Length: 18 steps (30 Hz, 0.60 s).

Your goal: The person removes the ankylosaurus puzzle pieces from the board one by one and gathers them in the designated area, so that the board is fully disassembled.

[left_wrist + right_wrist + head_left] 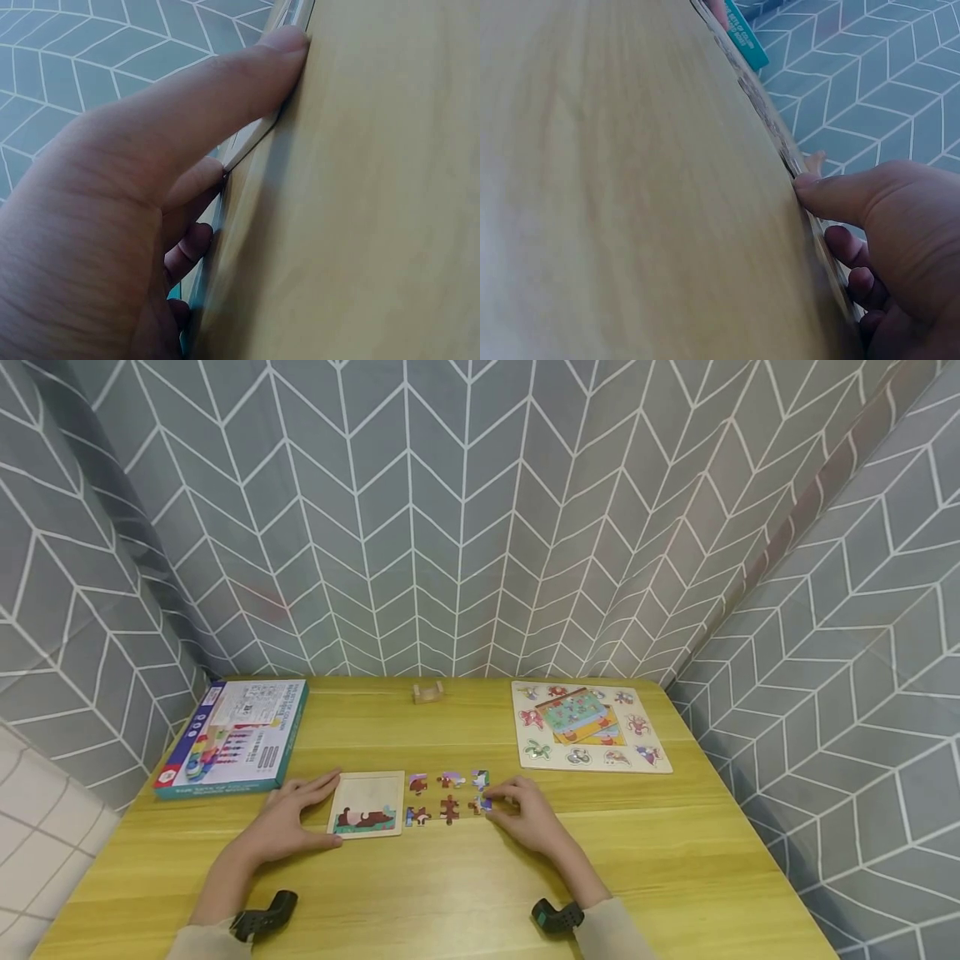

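Observation:
A square wooden jigsaw tray (pixel 367 837) lies on the table, its lower part filled with brown, pink and green pieces. My left hand (pixel 288 814) holds the tray at its left side, index finger by the upper corner and thumb at the lower one. In the left wrist view the thumb (pixel 281 56) lies along the tray's near edge. Right of the tray, loose jigsaw pieces (pixel 449 810) lie in two rows. At the right end of the lower row, my right hand (pixel 525 814) pinches a purple-and-brown jigsaw piece (pixel 485 804) between thumb and index finger, partly covering it.
A boxed set (pixel 247 735) lies at the back left, just behind the left hand. A pale board with animal figures (pixel 592 760) sits at the back right, with colourful picture cards (pixel 577 714) on it. Near the curtain (pixel 450 527) stands a small wooden block (pixel 428 693).

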Motion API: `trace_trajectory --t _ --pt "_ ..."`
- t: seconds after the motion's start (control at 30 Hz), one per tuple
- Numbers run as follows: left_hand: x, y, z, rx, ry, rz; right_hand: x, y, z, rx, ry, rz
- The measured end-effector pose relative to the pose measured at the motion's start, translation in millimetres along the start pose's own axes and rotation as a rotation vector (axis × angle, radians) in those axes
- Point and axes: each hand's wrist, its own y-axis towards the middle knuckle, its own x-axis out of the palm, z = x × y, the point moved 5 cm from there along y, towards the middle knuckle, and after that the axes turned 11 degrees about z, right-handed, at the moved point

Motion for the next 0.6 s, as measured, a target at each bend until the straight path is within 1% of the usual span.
trace_trajectory --t 0.37,0.6 --pt "0.9 0.3 -2.8 0.003 0.001 0.008 -0.1 0.7 0.8 0.008 0.007 -0.002" --pt "2.4 0.4 -4.2 0.001 0.005 -0.002 -0.5 0.8 1.3 0.014 0.018 -0.004"
